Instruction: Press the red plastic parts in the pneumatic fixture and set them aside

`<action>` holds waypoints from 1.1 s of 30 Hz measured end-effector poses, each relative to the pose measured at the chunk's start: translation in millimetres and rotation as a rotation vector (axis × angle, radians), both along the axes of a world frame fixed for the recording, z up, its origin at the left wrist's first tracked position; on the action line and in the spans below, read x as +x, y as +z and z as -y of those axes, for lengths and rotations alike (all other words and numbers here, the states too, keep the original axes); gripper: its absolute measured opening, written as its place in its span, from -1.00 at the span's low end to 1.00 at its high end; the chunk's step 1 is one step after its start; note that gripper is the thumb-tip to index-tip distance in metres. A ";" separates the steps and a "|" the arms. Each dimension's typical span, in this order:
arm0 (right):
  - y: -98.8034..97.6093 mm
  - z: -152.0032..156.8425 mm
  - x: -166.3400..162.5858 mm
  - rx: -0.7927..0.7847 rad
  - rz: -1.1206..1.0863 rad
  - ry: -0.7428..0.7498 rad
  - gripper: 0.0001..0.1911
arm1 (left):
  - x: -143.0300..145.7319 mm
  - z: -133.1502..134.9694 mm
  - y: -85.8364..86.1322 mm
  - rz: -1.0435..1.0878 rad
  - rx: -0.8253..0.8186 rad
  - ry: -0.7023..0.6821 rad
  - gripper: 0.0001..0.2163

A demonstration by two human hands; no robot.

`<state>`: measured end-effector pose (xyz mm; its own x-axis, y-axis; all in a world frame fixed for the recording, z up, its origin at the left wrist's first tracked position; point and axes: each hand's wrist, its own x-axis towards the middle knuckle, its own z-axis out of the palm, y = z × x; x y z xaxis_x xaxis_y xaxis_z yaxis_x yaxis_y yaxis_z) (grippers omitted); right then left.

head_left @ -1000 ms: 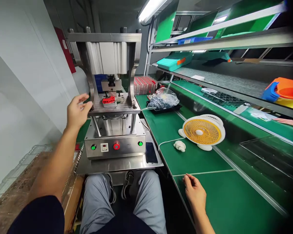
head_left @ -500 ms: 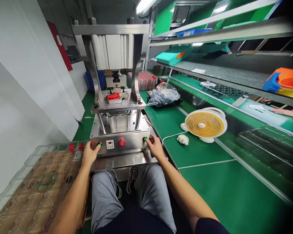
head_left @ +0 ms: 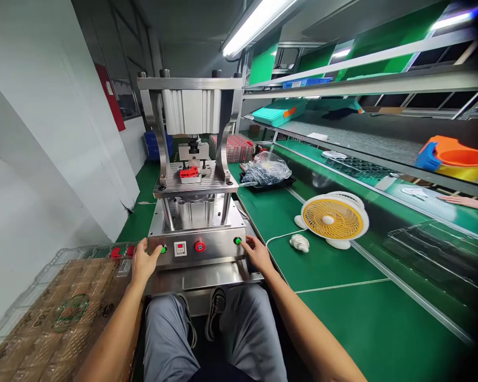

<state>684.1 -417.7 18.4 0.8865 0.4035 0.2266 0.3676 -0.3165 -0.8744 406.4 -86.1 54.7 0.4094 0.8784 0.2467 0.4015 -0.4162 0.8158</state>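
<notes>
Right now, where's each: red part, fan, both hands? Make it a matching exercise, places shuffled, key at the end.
Things
1. red part
2. left hand
3. fan
4. right hand

Places
A. thumb at the right green button on the front panel
B. on the green tabletop
C. on the small metal block in the press
D. thumb at the left green button on the front panel

Pairs: 1-C, 2-D, 3-B, 4-A
</notes>
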 end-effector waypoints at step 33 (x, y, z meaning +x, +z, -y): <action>-49.1 207.9 29.0 -0.283 -0.182 -0.407 -0.34 | 175.7 53.1 254.8 -0.312 0.857 -0.189 -0.74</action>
